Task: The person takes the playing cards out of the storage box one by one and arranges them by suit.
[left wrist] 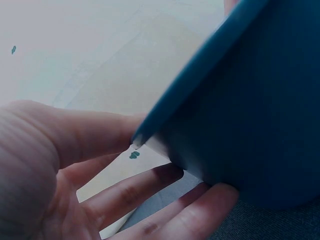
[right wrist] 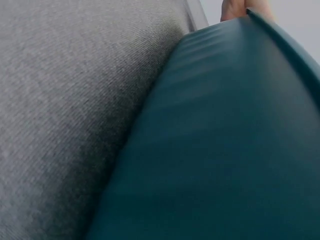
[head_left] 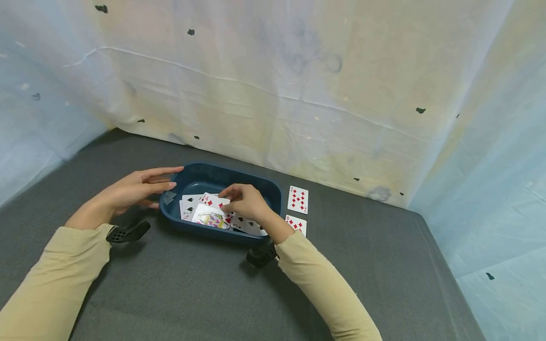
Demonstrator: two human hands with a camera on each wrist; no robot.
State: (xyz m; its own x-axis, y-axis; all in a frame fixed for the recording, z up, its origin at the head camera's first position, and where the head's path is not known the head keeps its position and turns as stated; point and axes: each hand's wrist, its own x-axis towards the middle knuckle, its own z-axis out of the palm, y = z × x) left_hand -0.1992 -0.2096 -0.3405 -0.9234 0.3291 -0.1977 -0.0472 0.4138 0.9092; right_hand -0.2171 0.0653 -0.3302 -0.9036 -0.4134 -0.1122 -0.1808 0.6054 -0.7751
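A dark blue plastic basin (head_left: 222,234) sits on the grey cloth, with several playing cards (head_left: 212,219) face up inside it. My left hand (head_left: 135,189) is at the basin's left end, its fairly straight fingers touching the rim and outer wall. In the left wrist view, the fingertips (left wrist: 222,197) lie against the outside of the wall. My right hand (head_left: 247,203) reaches into the basin, with thumb and fingers bent at the edge of a red diamond card (head_left: 212,200). The right wrist view shows mostly the basin's outer side (right wrist: 215,125); the right fingers are hidden there.
Two diamond cards lie face up on the cloth right of the basin, an upper card (head_left: 297,200) and a lower card (head_left: 297,224) partly behind the right forearm. A pale patterned curtain (head_left: 273,94) hangs behind the table. Black camera mounts (head_left: 128,232) hang below the wrists.
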